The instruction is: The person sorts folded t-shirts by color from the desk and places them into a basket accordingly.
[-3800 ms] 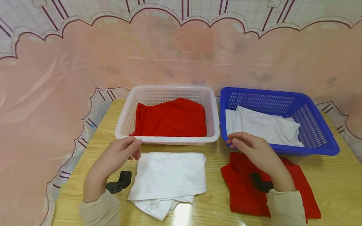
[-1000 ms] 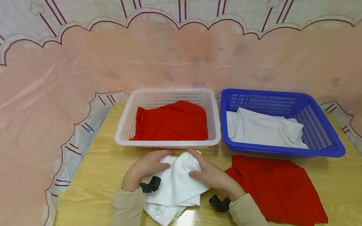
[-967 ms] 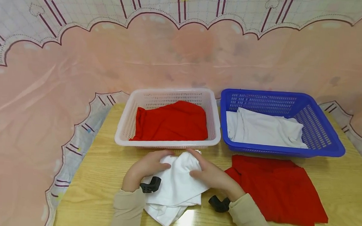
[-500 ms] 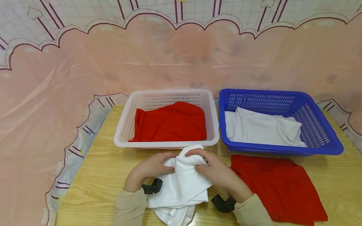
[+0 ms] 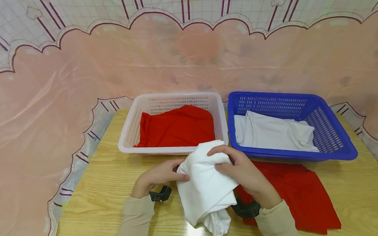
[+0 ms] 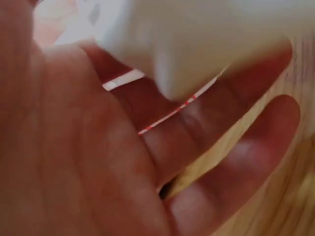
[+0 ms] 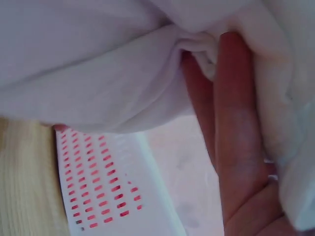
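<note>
A folded white garment is lifted in front of the white basket, its upper end overlapping the basket's front rim in the head view and its lower folds hanging loose. My right hand grips its upper right part, thumb on the near side. At its left edge, my left hand holds it between thumb and fingers. In the left wrist view, the fingers spread below the white fabric. The right wrist view shows fingers pressed into folds of the fabric.
The white basket contains a red garment. Right beside it, the blue basket contains white garments. A red garment lies on the wooden table, partly behind my right forearm. A patterned curtain hangs behind.
Both hands came in from apart to the white garment, which lay flat on the table. It has since been gathered, raised and moved right, the right hand rising with it.
</note>
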`<state>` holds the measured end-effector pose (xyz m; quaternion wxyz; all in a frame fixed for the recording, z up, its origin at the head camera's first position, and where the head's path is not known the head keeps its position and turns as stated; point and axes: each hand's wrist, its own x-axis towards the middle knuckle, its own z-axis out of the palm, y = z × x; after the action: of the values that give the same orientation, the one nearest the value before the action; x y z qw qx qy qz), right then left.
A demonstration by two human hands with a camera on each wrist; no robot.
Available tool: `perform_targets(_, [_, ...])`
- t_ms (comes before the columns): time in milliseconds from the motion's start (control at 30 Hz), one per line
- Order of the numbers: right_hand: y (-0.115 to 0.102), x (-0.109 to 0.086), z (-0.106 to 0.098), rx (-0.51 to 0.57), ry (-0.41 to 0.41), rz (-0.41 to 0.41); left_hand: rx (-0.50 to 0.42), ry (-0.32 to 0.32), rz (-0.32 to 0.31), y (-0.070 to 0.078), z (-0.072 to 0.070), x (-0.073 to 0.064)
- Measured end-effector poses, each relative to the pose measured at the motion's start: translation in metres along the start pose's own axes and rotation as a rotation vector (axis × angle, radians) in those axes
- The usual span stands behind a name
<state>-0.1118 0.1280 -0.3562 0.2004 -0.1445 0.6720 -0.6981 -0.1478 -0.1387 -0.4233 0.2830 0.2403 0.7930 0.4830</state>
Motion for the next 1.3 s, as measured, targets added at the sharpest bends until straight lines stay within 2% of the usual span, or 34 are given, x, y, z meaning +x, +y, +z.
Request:
perform_targets(100, [-0.004, -0.001, -0.004, 0.106, 0.028, -0.02, -0.051, -0.009, 0.008, 0.0, 0.001, 0.001])
perform_targets(200, [-0.006, -0.003, -0.006, 0.21, 0.053, -0.056, -0.167, -0.004, 0.06, -0.002, 0.005, 0.003])
perform_targets(267, [-0.007, -0.003, -0.007, 0.285, 0.076, -0.078, -0.296, 0.02, 0.135, -0.005, 0.009, 0.004])
perform_targets(367, [-0.008, -0.004, -0.008, 0.394, 0.119, -0.131, -0.541, 0.014, 0.259, -0.009, 0.016, 0.005])
perform_targets(433, [-0.008, -0.003, -0.01, 0.454, 0.14, -0.172, -0.673, -0.021, 0.316, -0.009, 0.021, 0.005])
perform_targets(500, [-0.008, -0.003, -0.012, 0.484, 0.153, -0.213, -0.748, -0.072, 0.349, -0.007, 0.024, 0.006])
perform_targets(600, [-0.008, -0.003, -0.014, 0.49, 0.186, -0.251, -0.762, -0.121, 0.397, -0.002, 0.025, 0.007])
perform_targets(700, [-0.007, -0.001, -0.017, 0.487, 0.216, -0.268, -0.771, -0.119, 0.428, -0.001, 0.025, 0.008])
perform_targets(800, [-0.005, 0.0, -0.018, 0.499, 0.216, -0.283, -0.781, -0.07, 0.414, -0.001, 0.025, 0.006])
perform_targets(933, [-0.002, 0.002, -0.02, 0.516, 0.184, -0.308, -0.78, 0.008, 0.353, 0.002, 0.024, 0.002])
perform_targets(1033, [0.0, 0.003, -0.022, 0.516, 0.16, -0.32, -0.792, 0.06, 0.339, 0.005, 0.023, 0.0])
perform_targets(1167, [0.002, 0.005, -0.024, 0.556, 0.122, -0.341, -0.822, 0.149, 0.332, 0.011, 0.023, 0.002])
perform_targets(1300, [0.004, 0.008, -0.026, 0.618, 0.111, -0.361, -0.838, 0.24, 0.268, 0.017, 0.023, 0.005])
